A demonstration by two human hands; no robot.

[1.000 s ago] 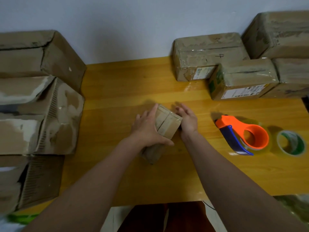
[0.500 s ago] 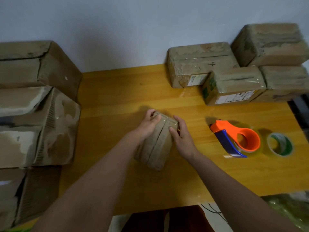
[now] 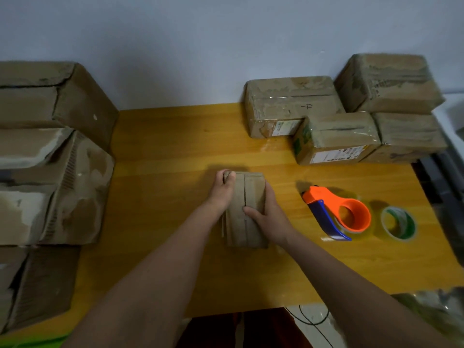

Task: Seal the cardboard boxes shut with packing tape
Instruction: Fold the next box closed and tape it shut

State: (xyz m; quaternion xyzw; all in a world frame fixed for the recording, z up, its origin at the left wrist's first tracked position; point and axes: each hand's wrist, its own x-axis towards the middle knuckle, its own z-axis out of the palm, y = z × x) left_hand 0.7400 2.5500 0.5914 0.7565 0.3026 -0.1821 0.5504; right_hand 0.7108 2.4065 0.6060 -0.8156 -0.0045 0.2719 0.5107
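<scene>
Wooden table [image 3: 160, 156] | small box [image 3: 251, 197] between left hand [image 3: 224, 193], right hand [image 3: 270, 214]

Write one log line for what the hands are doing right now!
left hand: holds small box | right hand: holds small box | tape dispenser: idle on table | stage: flaps closed, untaped
</scene>
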